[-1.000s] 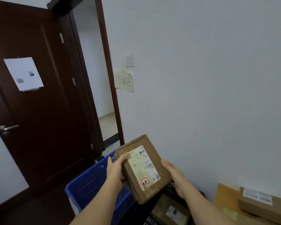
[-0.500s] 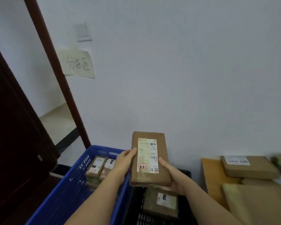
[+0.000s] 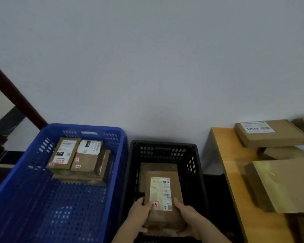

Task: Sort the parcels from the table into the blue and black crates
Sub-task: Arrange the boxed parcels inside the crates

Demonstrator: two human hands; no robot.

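Held parcel: you have a brown cardboard parcel [image 3: 163,199] with a white shipping label and a small red-bordered sticker at the label's lower left, held label-up over the black crate's opening.
Left hand: your left hand [image 3: 140,215] clasps the parcel's left edge, thumb lying on top next to the red sticker.
Right hand: your right hand [image 3: 188,218] clasps the parcel's right edge and lower corner, thumb on the top face beside the label.
Black crate: the black crate [image 3: 197,165] stands between the blue crate and the table; another brown parcel [image 3: 158,168] lies in it, partly hidden under the one you hold.
Blue crate: the blue crate [image 3: 77,207] touches the black one's left side and has several labelled parcels [image 3: 79,156] stacked at its far end.
Table: the wooden table [image 3: 225,155] on your right carries a flat box marked 12V4A [image 3: 270,133] near the wall and a large brown parcel [image 3: 284,185] closer to you, with others between them.
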